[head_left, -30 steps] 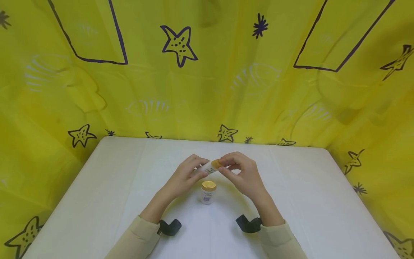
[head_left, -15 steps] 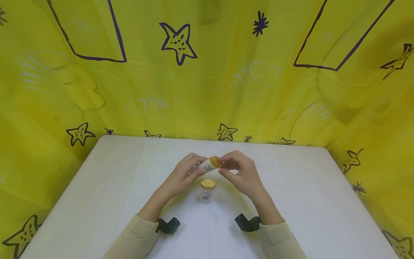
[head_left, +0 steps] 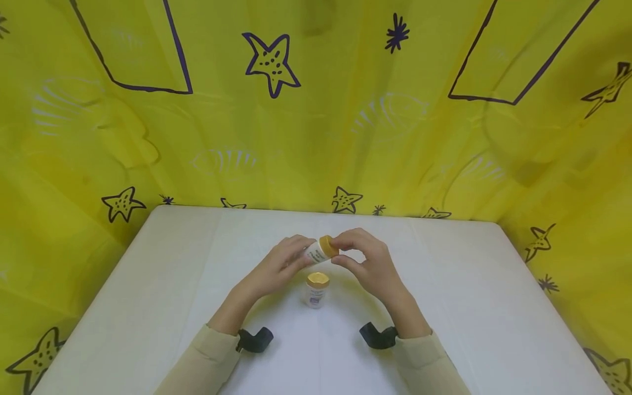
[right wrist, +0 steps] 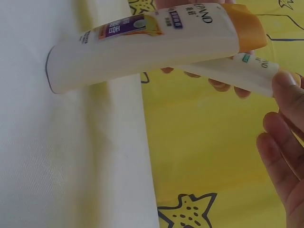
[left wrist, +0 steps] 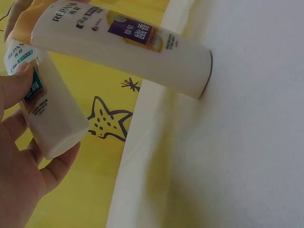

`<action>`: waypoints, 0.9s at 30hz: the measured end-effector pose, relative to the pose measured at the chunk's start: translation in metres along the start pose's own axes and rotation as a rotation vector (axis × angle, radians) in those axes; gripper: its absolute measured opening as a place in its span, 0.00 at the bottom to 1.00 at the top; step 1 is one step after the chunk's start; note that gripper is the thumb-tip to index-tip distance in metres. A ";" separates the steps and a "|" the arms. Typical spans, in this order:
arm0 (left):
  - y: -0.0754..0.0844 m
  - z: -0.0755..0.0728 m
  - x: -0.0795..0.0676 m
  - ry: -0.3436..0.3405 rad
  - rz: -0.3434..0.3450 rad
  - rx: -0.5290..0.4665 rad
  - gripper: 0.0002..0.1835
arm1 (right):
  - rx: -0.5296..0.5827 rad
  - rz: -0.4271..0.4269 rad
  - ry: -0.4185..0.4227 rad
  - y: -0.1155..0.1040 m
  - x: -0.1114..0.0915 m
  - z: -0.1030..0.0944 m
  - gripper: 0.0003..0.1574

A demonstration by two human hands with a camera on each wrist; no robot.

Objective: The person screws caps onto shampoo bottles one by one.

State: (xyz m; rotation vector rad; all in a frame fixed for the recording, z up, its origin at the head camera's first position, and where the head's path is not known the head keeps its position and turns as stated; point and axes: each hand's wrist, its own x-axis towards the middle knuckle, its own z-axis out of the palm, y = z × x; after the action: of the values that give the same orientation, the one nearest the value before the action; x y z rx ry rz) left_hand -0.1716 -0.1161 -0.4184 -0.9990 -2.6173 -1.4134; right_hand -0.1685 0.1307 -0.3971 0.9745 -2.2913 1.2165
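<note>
Tilted in the air over the table, a small white toiletry bottle (head_left: 316, 252) with a gold cap and a teal label (left wrist: 34, 88) is gripped round its body by my left hand (head_left: 277, 269). My right hand (head_left: 371, 264) pinches at its gold cap between thumb and fingers; the thumb (right wrist: 286, 84) lies against the cap end in the right wrist view. A second white bottle (head_left: 315, 294), gold-capped with a purple label (left wrist: 135, 32), stands upright on the table just nearer than the held one. In both wrist views it covers part of the held bottle.
A white-covered table (head_left: 187, 263) spreads under both hands. Behind it hangs a yellow curtain (head_left: 321, 126) printed with starfish and fish. Black camera mounts (head_left: 255, 339) are strapped at the wrists, below light sleeves (head_left: 202, 356).
The held bottle has turned, so more of its front and gold cap now show. My right fingers have shifted on the cap. The standing bottle has not moved on the table.
</note>
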 end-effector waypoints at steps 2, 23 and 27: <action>-0.001 -0.002 0.000 -0.021 0.001 -0.001 0.18 | 0.003 -0.031 -0.016 0.000 0.000 0.001 0.26; -0.002 -0.005 -0.003 -0.061 0.029 0.012 0.18 | -0.021 -0.122 -0.060 0.000 -0.001 0.003 0.30; -0.002 -0.003 -0.001 -0.031 0.063 0.052 0.17 | -0.052 -0.101 -0.034 0.000 -0.001 0.003 0.29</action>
State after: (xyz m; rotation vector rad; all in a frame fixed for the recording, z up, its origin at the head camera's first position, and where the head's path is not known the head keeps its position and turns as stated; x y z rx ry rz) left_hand -0.1726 -0.1192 -0.4183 -1.0957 -2.6043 -1.3199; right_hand -0.1676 0.1283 -0.3989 1.0858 -2.2576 1.1026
